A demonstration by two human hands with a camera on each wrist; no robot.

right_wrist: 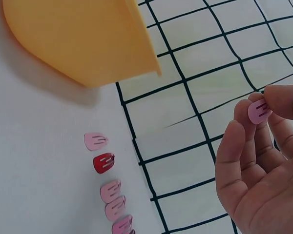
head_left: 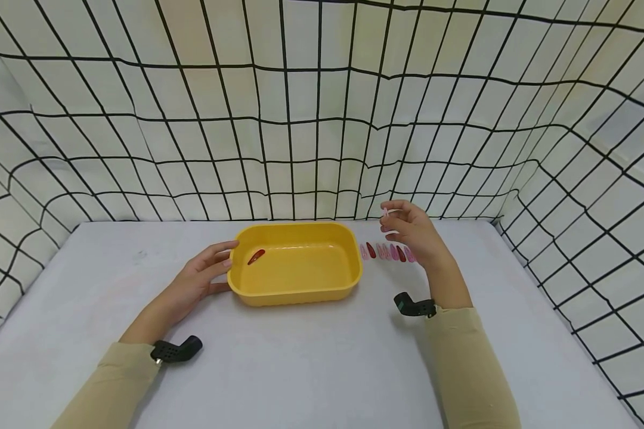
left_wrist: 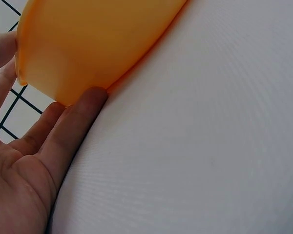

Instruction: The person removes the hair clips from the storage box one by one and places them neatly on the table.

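Note:
A pink snap hair clip (right_wrist: 258, 111) is pinched between the thumb and a fingertip of my right hand (head_left: 412, 232), raised above the table just right of the tray. Below that hand lies a row of several pink and red hair clips, among them a red clip (head_left: 371, 250). My left hand (head_left: 193, 279) rests against the left end of the yellow tray (head_left: 295, 296), its fingers extended at the rim and the thumb low on the outer wall. Inside the tray, near its left end, lies one red hair clip (head_left: 256, 257).
A white table (head_left: 300, 369) carries everything. Black grid netting (head_left: 316, 119) over a pale backing rises along the back and both sides. Each wrist wears a black camera band, such as the left band (head_left: 177, 350).

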